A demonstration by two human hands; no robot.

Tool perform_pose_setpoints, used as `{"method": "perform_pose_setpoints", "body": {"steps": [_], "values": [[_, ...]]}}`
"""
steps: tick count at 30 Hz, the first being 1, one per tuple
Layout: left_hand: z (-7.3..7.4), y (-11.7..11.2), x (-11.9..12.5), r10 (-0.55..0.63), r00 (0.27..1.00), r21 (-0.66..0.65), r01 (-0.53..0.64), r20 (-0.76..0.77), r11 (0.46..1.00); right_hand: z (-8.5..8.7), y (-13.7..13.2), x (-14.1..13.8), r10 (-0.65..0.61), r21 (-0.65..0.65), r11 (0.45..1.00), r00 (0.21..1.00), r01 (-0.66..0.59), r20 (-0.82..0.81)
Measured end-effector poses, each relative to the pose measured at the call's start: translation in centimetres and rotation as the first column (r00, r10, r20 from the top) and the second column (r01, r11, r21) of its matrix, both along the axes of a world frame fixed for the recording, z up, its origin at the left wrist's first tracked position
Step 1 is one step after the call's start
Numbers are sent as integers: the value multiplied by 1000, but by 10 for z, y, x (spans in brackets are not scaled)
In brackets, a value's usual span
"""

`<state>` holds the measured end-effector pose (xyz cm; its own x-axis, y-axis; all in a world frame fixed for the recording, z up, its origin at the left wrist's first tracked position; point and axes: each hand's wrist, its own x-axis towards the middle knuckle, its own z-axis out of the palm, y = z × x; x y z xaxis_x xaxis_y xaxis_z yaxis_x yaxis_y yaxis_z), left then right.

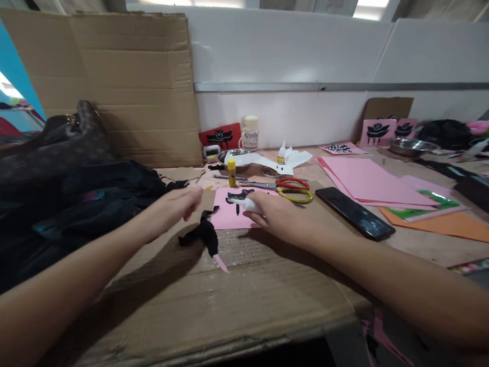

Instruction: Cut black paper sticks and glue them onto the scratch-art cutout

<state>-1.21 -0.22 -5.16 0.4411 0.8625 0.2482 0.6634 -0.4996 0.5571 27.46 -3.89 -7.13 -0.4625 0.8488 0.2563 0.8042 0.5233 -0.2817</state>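
At the frame's centre the right hand (pixel 278 216) is pinching a white wad (pixel 250 204) onto the black cut-out (pixel 236 197) lying on the pink sheet (pixel 225 218). The left hand (pixel 178 206) is too blurred to tell how its fingers are standing. The cut-out is likely behaving as light, tearable paper, best held by its edges.

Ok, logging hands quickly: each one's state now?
Left hand: blurred, cannot tell.
Right hand: closed on a small white object over the pink paper.

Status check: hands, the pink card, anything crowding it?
Left hand open, beside black paper scrap. Right hand pressing white object on pink card. Scissors just beyond.
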Motion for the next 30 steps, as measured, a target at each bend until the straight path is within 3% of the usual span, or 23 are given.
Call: {"method": "perform_pose_setpoints", "body": {"steps": [4, 9, 13, 16, 21, 25, 30], "values": [[-3, 41, -28, 74, 997, 28, -73, -36, 997, 8, -6, 0, -65, -35, 997, 997, 64, -28], [-25, 85, -25, 112, 987, 106, -100, -116, 989, 19, -22, -11, -70, -71, 995, 997, 67, -41], [-40, 101, -22, 101, 981, 147, -77, -164, 986, 21, -24, -11, -61, -68, 996, 996, 57, -63], [-41, 101, -25, 103, 982, 181, -74, -158, 981, 19, -21, -9, -50, -52, 998, 994, 45, -92], [-19, 74, -12, 79, 997, 222, -73, -16, 972, 19, -25, -6, -21, -16, 1000, 991, 20, -133], [3, 20, 16, -46, 988, 153, 24, 148, 988, 18, -30, -4, 14, 34, 999, 980, -8, -198], [8, -36, 36, -155, 920, 32, 154, 360, 988, 8, -31, -6, 72, 37, 997, 950, -64, -305]]}}
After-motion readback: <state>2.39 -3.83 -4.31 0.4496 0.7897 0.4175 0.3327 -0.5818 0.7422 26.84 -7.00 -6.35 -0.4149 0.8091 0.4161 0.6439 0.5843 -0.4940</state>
